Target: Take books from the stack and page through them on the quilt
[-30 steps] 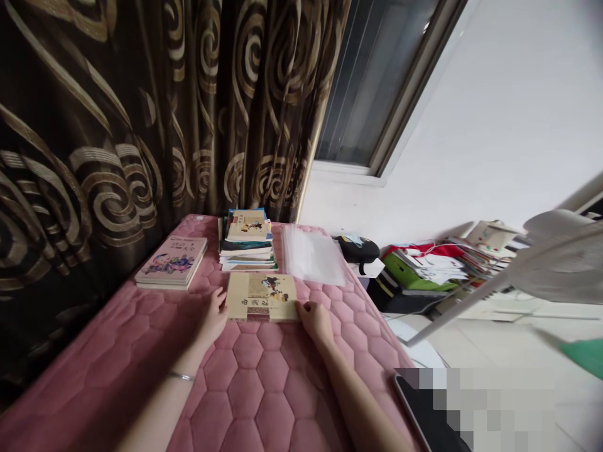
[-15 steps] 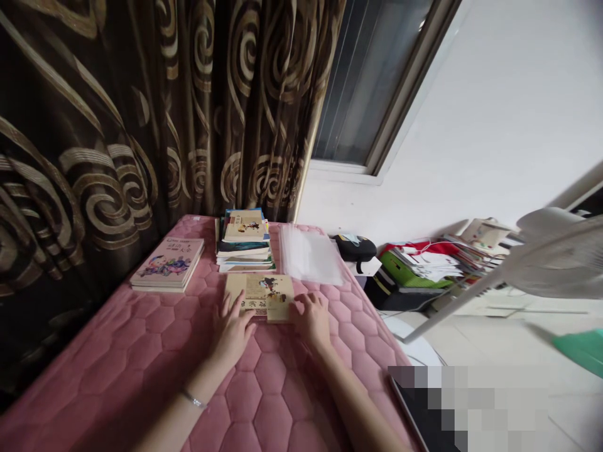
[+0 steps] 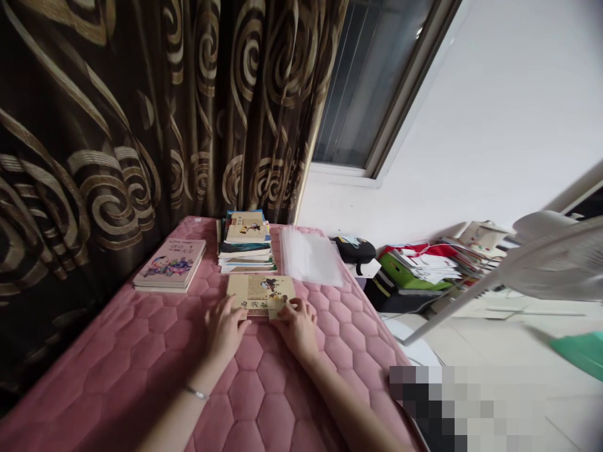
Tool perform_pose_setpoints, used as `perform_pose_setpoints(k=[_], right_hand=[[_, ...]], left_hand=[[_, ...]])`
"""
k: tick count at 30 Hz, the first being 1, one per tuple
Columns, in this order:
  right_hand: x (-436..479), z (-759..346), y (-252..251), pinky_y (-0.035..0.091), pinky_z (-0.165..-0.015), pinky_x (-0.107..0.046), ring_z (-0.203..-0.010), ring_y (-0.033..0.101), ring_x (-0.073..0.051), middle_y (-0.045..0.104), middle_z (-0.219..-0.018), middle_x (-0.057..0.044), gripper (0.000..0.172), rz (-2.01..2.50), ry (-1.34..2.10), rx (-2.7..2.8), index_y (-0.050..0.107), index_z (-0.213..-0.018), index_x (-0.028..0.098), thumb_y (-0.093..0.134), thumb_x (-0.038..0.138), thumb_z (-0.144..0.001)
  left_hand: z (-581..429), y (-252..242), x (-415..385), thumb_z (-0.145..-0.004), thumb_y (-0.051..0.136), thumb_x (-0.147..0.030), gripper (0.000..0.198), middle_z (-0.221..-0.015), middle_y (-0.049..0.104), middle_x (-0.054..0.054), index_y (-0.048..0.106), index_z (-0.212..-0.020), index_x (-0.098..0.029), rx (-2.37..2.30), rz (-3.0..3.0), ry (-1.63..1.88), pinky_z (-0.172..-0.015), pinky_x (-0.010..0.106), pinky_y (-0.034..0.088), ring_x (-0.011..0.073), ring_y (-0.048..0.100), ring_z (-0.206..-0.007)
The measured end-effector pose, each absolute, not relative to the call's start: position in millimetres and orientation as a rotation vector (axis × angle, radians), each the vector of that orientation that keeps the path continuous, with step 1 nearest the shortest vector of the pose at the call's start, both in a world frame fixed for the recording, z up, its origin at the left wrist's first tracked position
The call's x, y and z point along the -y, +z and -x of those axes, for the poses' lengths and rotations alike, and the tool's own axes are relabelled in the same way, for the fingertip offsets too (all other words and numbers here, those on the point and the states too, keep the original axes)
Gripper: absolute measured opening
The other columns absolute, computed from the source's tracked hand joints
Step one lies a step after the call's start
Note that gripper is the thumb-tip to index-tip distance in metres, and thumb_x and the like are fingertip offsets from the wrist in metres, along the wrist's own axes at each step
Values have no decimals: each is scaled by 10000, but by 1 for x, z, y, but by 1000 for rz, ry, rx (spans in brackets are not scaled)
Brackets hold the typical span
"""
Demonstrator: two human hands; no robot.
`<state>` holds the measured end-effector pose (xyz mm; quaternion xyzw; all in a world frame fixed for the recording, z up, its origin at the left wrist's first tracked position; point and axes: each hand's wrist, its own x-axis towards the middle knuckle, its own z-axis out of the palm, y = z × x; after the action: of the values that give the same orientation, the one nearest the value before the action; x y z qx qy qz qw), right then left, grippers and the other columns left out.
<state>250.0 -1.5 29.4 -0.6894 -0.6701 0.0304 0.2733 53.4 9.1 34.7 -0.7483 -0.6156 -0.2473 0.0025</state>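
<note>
A beige book (image 3: 260,289) with a small cartoon picture and dark title characters lies flat on the pink quilted mattress (image 3: 261,392). At its near left corner, my left hand (image 3: 225,325) grips the edge, thumb at the front side and fingers over the cover. My right hand (image 3: 298,325) has its fingers bent and closed on the near right corner. Just beyond the book stands a stack of books (image 3: 245,248), topped by a similar beige one. Thin clear plastic sheets (image 3: 311,256) lie to the right of the stack.
Pink-covered books (image 3: 170,265) are stacked at the mattress's left edge, beside a dark patterned curtain (image 3: 117,157). Right of the mattress are a black case (image 3: 354,249), piled papers (image 3: 428,263) and a white standing fan (image 3: 556,251). A window (image 3: 372,88) is in the far wall.
My right hand has moved from the book's right side to its near right corner. My left hand has drawn back slightly toward the near left corner, fingers less spread.
</note>
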Motion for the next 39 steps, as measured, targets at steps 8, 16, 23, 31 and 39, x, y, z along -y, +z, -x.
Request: perform_pose_setpoints(k=[8,16,23,31,39], right_hand=[[6,-290,26,374,-860,-432,-1034,513,-287,655,-1063,-70,172,1862,209,1810,693,-972,276,634,341,-824],[4,-303,27,360,-871,-369,-977,563,-229,717,-965,-27,180,1737,294,1856,730,-902,263,558,223,-866],[4,-307,28,404,-867,-357,-996,561,-231,682,-1019,-43,193,1725,379,1847,704,-909,250,533,199,-835],[7,-256,24,396,-903,-450,-1119,475,-322,532,-1179,-123,547,1940,200,1709,562,-1157,237,611,602,-754],[8,-232,22,387,-872,-470,-1039,504,-354,534,-1121,-187,654,2040,14,1684,560,-1154,144,610,644,-735]], left_hand=[[-13,41,-16,-807,628,-253,239,-1030,688,61,689,-1037,-275,2136,2362,-647,-859,413,415,258,608,-1009],[-6,45,-23,-807,601,-128,276,-1075,730,41,709,-1037,-237,2135,2517,-740,-830,288,434,178,660,-932],[-10,44,-20,-788,614,-146,270,-1070,706,57,688,-1034,-229,2117,2534,-711,-837,317,429,205,636,-960],[-61,40,-4,-761,556,-616,716,-1114,549,172,473,-1327,-185,2293,2139,-450,-852,473,370,358,516,-1055],[-77,27,-2,-747,544,-662,747,-1044,546,178,512,-1272,-132,2181,1967,-461,-861,452,316,335,505,-970]])
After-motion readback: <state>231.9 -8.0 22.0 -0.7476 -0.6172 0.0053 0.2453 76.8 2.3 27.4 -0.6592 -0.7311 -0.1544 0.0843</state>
